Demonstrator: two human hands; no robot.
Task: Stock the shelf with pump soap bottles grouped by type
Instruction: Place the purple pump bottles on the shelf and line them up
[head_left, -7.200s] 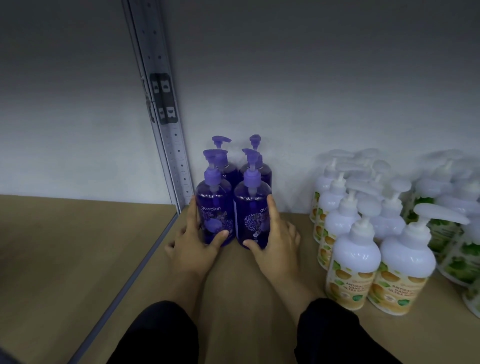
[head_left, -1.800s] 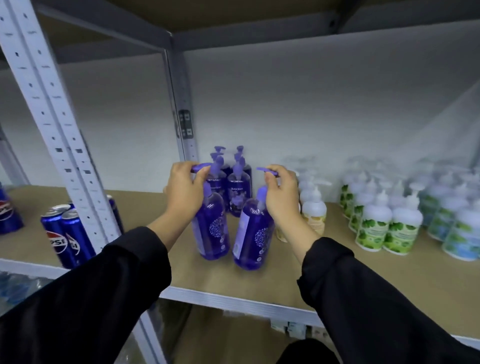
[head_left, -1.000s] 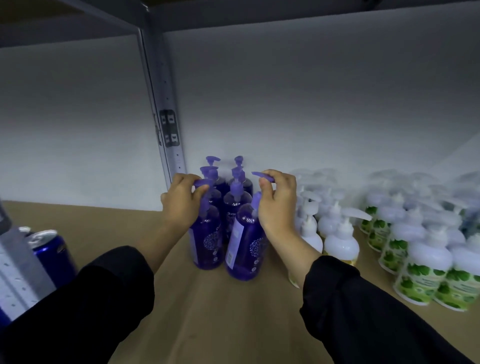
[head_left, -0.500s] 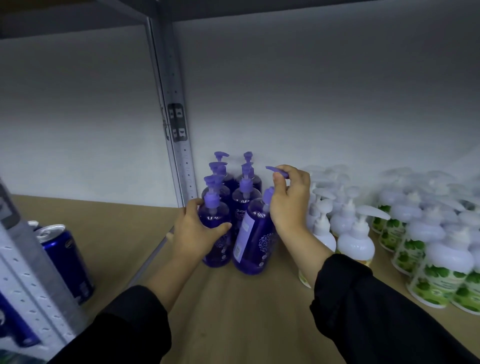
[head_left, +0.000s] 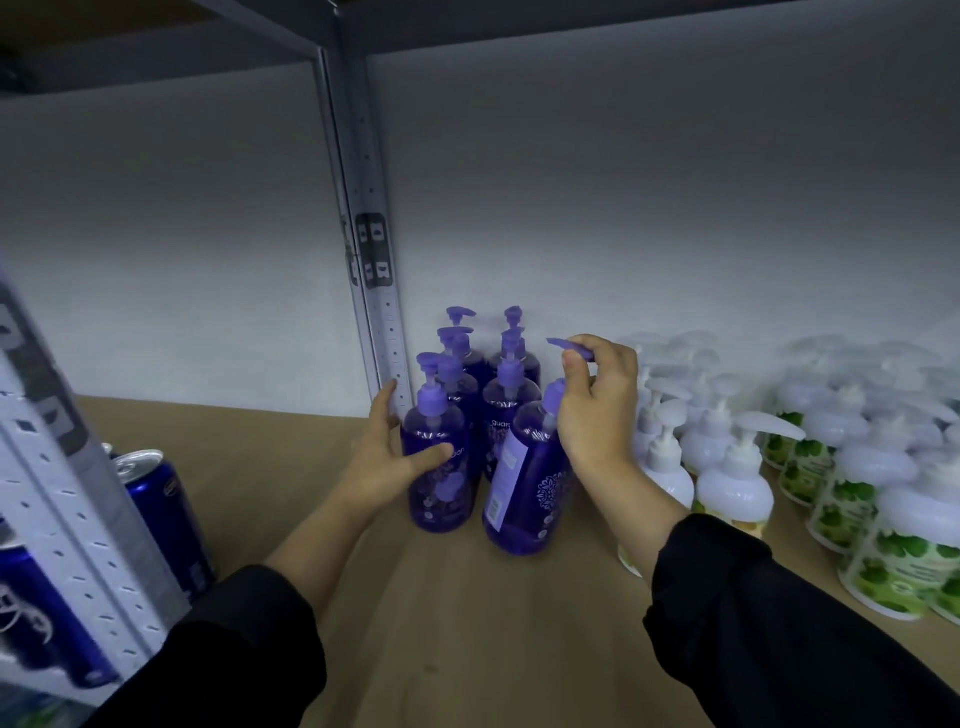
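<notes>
Head view, single frame. Item: cluster of translucent purple plastic pump soap bottles (head_left: 511, 395), centre of frame, standing in two files on the tan board shelf (head_left: 467, 623) against the pale back wall; the rear ones are mostly hidden by those in front, only their pump heads showing. Front-left purple bottle (head_left: 436, 467): upright, gripped round its body by the left hand (head_left: 387, 457), thumb across the front label and fingers curled behind, their tips hidden. Front-right purple bottle (head_left: 524, 493): tilted, neck leaning right, back label turned to the camera; the right hand (head_left: 597, 410) pinches its pump nozzle between thumb and forefinger, the hand covering the neck. Just right of centre: white pump bottles with orange-fruit labels (head_left: 732, 483), the nearest partly hidden by the right forearm. Right edge: white pump bottles with green-leaf labels (head_left: 883, 525), blurred and cut off by the frame. Grey perforated metal upright (head_left: 376, 291), just left of the purple cluster, touching or nearly touching the left fingers; cannot tell which. Lower left: blue drink cans (head_left: 161, 514), partly hidden behind a blurred near upright (head_left: 67, 519). Open shelf board lies in front of the purple bottles, between the black sleeves (head_left: 779, 623).
</notes>
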